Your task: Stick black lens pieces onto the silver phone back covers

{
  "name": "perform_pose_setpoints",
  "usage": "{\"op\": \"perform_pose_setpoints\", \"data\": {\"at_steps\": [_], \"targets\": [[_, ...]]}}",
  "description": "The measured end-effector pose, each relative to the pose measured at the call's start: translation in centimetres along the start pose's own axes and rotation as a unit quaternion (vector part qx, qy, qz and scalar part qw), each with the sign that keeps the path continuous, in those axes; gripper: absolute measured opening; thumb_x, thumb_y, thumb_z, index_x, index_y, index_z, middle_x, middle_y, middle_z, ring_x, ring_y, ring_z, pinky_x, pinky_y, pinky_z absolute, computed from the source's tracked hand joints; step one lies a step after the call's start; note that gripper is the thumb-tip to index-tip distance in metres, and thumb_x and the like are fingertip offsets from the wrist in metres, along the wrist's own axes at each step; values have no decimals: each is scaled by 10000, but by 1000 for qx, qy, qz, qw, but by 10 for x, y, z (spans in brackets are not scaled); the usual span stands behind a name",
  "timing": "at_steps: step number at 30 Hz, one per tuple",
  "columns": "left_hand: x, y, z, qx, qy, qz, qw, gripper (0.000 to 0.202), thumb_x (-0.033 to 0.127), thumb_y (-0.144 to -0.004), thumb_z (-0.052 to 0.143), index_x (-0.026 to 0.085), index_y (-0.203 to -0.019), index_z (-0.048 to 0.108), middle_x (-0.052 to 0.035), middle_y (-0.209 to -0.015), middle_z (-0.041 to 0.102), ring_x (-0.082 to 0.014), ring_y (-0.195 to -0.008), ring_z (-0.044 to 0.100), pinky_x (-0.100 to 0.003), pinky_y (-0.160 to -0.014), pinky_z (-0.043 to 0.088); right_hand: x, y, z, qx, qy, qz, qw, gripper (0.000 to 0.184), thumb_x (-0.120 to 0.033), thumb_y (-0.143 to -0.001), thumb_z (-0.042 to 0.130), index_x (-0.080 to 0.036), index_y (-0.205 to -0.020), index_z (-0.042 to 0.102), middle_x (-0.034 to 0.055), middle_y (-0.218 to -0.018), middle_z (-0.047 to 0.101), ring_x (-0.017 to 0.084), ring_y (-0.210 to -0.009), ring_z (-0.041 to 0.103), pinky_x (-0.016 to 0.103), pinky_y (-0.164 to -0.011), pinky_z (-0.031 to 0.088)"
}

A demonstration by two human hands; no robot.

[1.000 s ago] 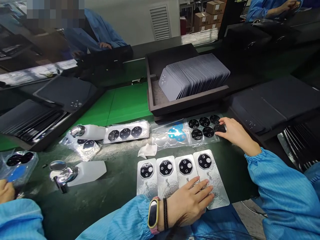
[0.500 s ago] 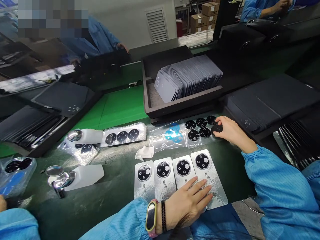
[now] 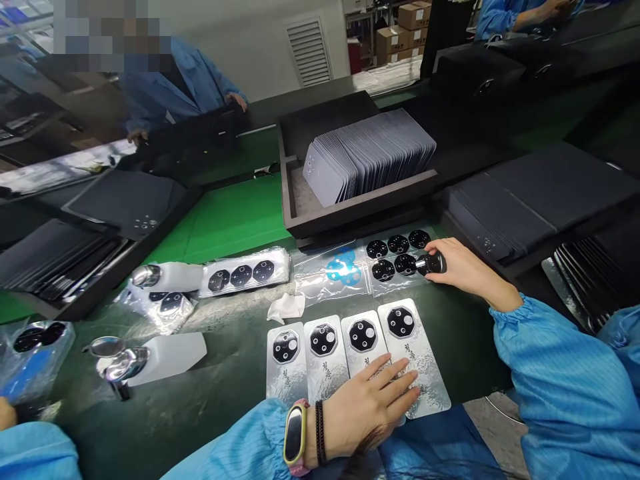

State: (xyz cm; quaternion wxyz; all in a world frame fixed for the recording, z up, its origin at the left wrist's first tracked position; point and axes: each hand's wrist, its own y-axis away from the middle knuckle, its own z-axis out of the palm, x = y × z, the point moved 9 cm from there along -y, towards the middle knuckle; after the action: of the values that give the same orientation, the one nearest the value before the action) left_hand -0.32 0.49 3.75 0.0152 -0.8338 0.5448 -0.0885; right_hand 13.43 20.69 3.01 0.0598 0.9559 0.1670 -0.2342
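Several silver phone back covers [image 3: 360, 357] lie side by side on the dark bench, each with a black octagonal camera ring. My left hand [image 3: 373, 407] rests flat on the lower ends of the right-hand covers, fingers spread. My right hand [image 3: 463, 270] pinches a black camera lens piece [image 3: 434, 263] at the right end of a clear sheet of lens pieces [image 3: 397, 257], lifting its edge off the sheet.
A dark tray [image 3: 350, 207] holding a row of grey back covers stands behind the sheet. Two white dispenser bottles [image 3: 160, 350] and bagged lens pieces [image 3: 245, 273] lie at left. Black stacked trays [image 3: 540, 193] sit at right. Other people in blue work across the green belt.
My right hand has closed on the lens piece at the sheet's end and tipped it up. The left hand stays flat on the covers. The view has shifted slightly.
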Motion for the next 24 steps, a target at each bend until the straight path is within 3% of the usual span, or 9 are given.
{"op": "perform_pose_setpoints", "data": {"at_steps": [6,11,16,21,24], "targets": [[1,5,7,-19,-3,25,1000,347,281,-984,397,157,-1267,554,-22,-1323,630,-202,-1272,525,-350,-1097,393,-6,6,-4,19,29,-8,999,357,-285,-714,590,-212,-1062,561,116,-1087,652,339,-1091,585,460,-784,556],[2,4,9,-33,-12,32,999,342,281,-974,419,157,-1255,569,-40,-1305,641,-217,-1258,537,-365,-1074,408,-7,7,-3,1,59,-12,998,374,-349,-711,630,-203,-1049,565,134,-1100,658,347,-1092,595,482,-803,563],[2,5,1,18,-30,33,999,322,277,-968,420,168,-1198,617,-25,-1277,662,-212,-1230,561,-358,-1070,418,-9,4,-2,-7,39,-15,999,289,-320,-704,624,-222,-968,560,123,-1079,669,339,-1067,615,501,-829,556],[1,4,1,22,-28,30,999,330,244,-953,423,168,-1193,636,-36,-1266,670,-219,-1219,577,-354,-1082,421,-8,4,-3,1,27,-9,1000,302,-312,-682,623,-219,-954,532,124,-1067,665,336,-1055,624,504,-849,555],[-4,1,-14,76,25,5,997,300,205,-947,432,151,-1133,661,-45,-1209,702,-217,-1187,605,-342,-1090,420,-10,10,-11,24,-13,-13,1000,313,-330,-694,606,-227,-973,510,110,-1064,660,307,-1004,650,483,-850,565]]}}
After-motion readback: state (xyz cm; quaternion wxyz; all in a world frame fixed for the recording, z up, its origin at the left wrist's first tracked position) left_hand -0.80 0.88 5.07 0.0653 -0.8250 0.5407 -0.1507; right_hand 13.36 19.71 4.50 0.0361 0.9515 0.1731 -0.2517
